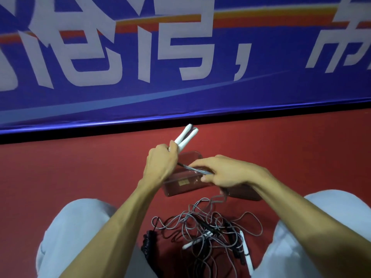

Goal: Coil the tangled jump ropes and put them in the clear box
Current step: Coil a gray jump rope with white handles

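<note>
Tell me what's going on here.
A person sits on the red floor sorting jump ropes. The left hand grips one rope's two white handles together, and the right hand pinches its grey cord, drawn between the hands just above the clear box. A tangle of other ropes lies on the floor between the knees, not yet sorted. No coiled rope shows in the box.
</note>
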`<state>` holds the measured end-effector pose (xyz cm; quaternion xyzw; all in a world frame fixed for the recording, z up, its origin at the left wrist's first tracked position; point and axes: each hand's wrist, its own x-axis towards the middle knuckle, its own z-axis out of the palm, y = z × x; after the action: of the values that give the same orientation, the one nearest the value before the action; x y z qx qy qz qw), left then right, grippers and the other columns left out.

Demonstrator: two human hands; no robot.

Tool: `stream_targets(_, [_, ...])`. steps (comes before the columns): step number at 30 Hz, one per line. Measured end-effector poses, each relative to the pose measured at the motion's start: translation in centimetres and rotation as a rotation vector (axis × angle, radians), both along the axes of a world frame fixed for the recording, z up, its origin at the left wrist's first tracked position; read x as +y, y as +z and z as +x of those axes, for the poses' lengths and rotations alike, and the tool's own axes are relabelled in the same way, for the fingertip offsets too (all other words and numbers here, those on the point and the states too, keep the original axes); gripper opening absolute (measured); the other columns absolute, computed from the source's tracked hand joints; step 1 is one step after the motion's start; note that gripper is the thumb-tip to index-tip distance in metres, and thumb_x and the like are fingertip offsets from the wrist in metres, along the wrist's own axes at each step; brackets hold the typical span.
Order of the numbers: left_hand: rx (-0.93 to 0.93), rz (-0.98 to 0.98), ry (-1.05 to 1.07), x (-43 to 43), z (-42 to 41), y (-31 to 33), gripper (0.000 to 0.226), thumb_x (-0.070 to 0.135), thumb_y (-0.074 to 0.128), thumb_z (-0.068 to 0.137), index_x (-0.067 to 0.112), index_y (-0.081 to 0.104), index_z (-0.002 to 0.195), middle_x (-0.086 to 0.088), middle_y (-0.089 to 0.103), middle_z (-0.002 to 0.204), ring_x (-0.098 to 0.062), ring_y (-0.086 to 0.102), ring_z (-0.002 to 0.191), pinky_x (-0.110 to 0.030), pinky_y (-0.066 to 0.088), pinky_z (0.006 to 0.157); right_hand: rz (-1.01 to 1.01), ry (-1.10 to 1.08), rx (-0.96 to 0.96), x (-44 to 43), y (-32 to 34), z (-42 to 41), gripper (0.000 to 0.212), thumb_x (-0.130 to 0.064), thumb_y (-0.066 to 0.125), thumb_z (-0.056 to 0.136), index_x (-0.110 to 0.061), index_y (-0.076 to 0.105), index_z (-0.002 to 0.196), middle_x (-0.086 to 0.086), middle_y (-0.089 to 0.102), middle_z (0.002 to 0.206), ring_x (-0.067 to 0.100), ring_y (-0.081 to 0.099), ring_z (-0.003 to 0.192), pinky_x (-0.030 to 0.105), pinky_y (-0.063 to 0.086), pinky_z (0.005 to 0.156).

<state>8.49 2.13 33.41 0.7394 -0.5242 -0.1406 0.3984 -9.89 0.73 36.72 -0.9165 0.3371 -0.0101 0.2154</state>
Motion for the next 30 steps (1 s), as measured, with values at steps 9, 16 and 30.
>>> stream_targets(9, [-0.503,0.169,-0.055,0.5,-0.9,-0.6,0.05,0.04,0.034,0.098,0.003,0.067,0.09,-0.024,0.065,0.097,-0.043,0.059,0.09,-0.038,0.04,0.074,-0.344,-0.1,-0.358,-1.2,0.1,-0.9,0.011,-0.017,0.064,0.089,-0.016,0.072,0.097,0.0,0.071,0.086,0.015,0.062,0.08,0.031,0.047,0.076])
stream_targets(16, [-0.704,0.043,-0.304,2.0,-2.1,0.1,0.052,0.036,0.026,0.103,0.009,0.065,0.084,-0.024,0.066,0.095,-0.043,0.061,0.089,-0.037,0.039,0.071,-0.346,-0.31,-0.353,-2.4,-1.5,-1.0,0.008,-0.024,0.068,0.086,-0.018,0.07,0.08,-0.005,0.057,0.079,0.017,0.052,0.082,0.028,0.037,0.075])
stream_targets(30, [-0.456,-0.079,-0.387,1.6,-1.7,0.3,0.032,0.047,0.031,0.1,0.025,0.049,0.086,0.009,0.053,0.083,-0.025,0.055,0.082,-0.035,0.035,0.067,0.106,-0.648,-0.693,-2.2,-1.2,-0.3,0.021,-0.025,0.068,0.088,-0.017,0.063,0.069,-0.009,0.052,0.056,0.003,0.05,0.034,0.023,0.043,0.042])
